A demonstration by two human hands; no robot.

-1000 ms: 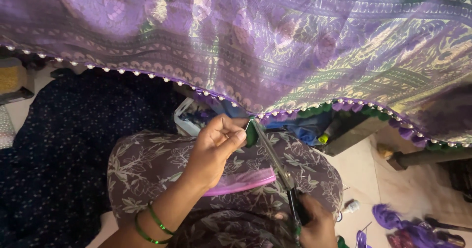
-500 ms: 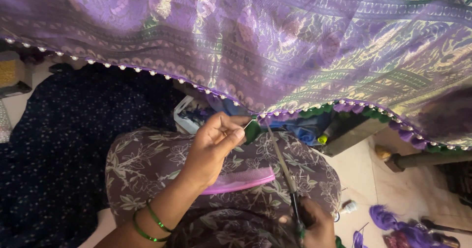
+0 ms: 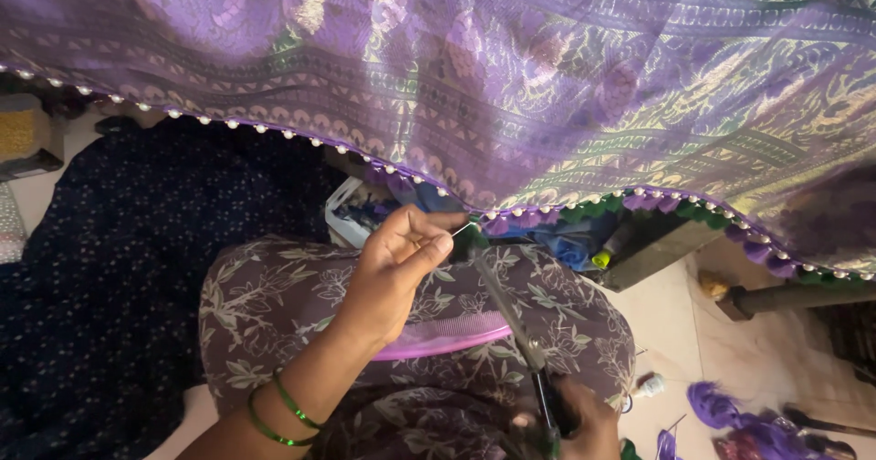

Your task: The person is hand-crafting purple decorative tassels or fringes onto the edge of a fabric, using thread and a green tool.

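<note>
A wide purple and green patterned silk cloth [image 3: 511,86] hangs across the top, its lower edge trimmed with small white beads and purple-green tassels. My left hand [image 3: 394,264], with green bangles at the wrist, pinches a thin thread right at that beaded edge. My right hand [image 3: 577,423] at the bottom grips the handles of a long pair of scissors [image 3: 511,318], whose blades reach up to the thread beside my left fingers. Both hands are over my lap, covered in brown floral fabric [image 3: 547,305].
A dark blue dotted cloth [image 3: 109,268] covers the floor on the left. A pink comb [image 3: 447,339] lies on my lap. Purple thread bundles [image 3: 730,414] lie on the floor at bottom right, and a dark box [image 3: 657,241] with blue items sits under the cloth's edge.
My left hand has shifted slightly and pulled the thread taut at the edge. The scissors stay angled up toward it, with my right hand a little lower in view.
</note>
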